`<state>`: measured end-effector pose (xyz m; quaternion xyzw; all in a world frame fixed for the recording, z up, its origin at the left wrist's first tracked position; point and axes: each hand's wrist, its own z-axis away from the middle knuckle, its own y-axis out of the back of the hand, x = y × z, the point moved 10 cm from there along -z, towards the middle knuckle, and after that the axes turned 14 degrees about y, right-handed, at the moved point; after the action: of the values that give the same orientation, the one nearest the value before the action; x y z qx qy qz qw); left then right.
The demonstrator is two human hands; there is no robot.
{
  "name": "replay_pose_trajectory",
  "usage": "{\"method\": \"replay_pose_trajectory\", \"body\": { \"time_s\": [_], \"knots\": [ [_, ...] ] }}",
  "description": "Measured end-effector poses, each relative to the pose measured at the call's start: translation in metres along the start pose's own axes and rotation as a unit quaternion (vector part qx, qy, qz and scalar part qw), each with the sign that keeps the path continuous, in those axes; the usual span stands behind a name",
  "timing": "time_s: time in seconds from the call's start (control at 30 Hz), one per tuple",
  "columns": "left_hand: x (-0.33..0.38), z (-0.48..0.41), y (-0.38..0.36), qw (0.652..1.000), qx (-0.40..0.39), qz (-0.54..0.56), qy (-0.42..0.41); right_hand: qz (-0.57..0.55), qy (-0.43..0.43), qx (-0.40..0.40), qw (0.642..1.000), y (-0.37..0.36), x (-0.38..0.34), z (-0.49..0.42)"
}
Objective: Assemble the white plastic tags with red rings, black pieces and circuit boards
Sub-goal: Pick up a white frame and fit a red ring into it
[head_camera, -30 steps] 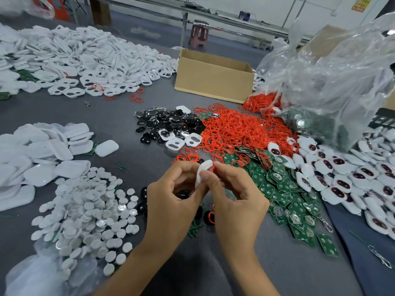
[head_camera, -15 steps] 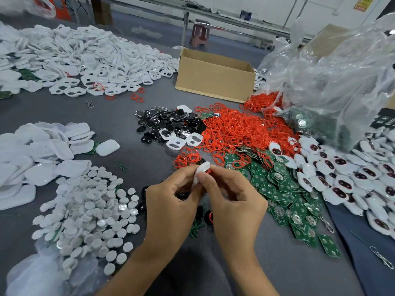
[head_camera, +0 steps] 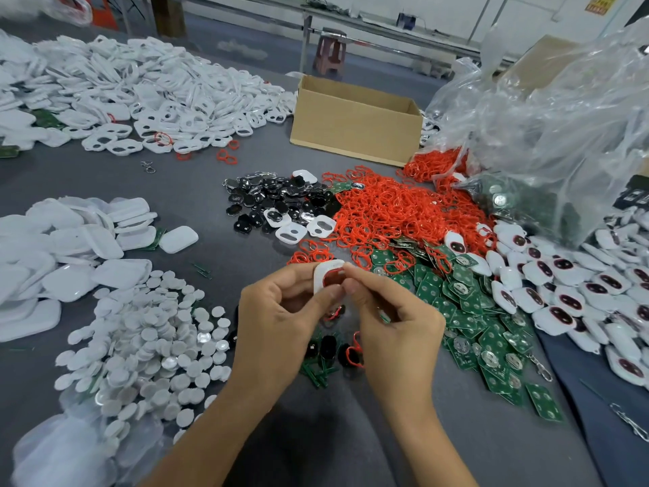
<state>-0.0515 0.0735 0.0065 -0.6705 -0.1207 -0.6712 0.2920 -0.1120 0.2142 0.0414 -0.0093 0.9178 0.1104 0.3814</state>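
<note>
White plastic tag (head_camera: 325, 272): held above the worktop (head_camera: 182, 184), on the near side of the cardboard box (head_camera: 351, 124) and well apart from it. My left hand (head_camera: 281, 318) grips the tag by its edge, with thumb and fingers curled round it. My right hand (head_camera: 397, 321) pinches at the tag's opening with thumb and forefinger, where a red ring (head_camera: 333, 278) shows inside the white frame.

Loose red rings (head_camera: 397, 212): a heap just in front of the box, toward its right corner.

Black pieces (head_camera: 277, 202): a smaller heap in front of the box, toward its left corner.

Green circuit boards (head_camera: 467, 311): in front of and right of the box, nearer to me than the box's own heaps, and just beside my right hand.

Fitted tags (head_camera: 569, 286) with dark centres: far to the right of the box, nearer to me.

Clear plastic bag (head_camera: 562, 135): right of the box.

White open frames (head_camera: 140, 86): a broad heap left of the box.

White shells (head_camera: 59, 247) and round white discs (head_camera: 151, 332): well to the front left of the box, the discs nearest me.
</note>
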Motion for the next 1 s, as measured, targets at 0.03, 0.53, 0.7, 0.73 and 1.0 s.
{"method": "replay_pose_trajectory", "body": {
  "time_s": [0.03, 0.53, 0.7, 0.73, 1.0],
  "knots": [
    [-0.004, -0.002, -0.001, 1.000, -0.013, 0.016, 0.023, -0.033, -0.016, -0.007, 0.999, 0.000, 0.005, -0.002],
    [-0.019, -0.008, -0.015, 0.989, -0.117, -0.009, 0.086, -0.223, -0.211, -0.122, 0.944, -0.019, 0.039, 0.007],
    [-0.018, -0.008, -0.015, 0.990, -0.114, -0.027, 0.076, -0.192, -0.214, -0.101, 0.952, -0.015, 0.041, 0.007],
    [-0.018, -0.008, -0.015, 0.990, -0.113, -0.029, 0.076, -0.178, -0.208, -0.100, 0.957, -0.014, 0.041, 0.007],
    [-0.015, -0.008, -0.009, 0.994, -0.083, -0.016, 0.072, -0.182, -0.194, -0.095, 0.959, -0.017, 0.035, 0.004]
  ]
}}
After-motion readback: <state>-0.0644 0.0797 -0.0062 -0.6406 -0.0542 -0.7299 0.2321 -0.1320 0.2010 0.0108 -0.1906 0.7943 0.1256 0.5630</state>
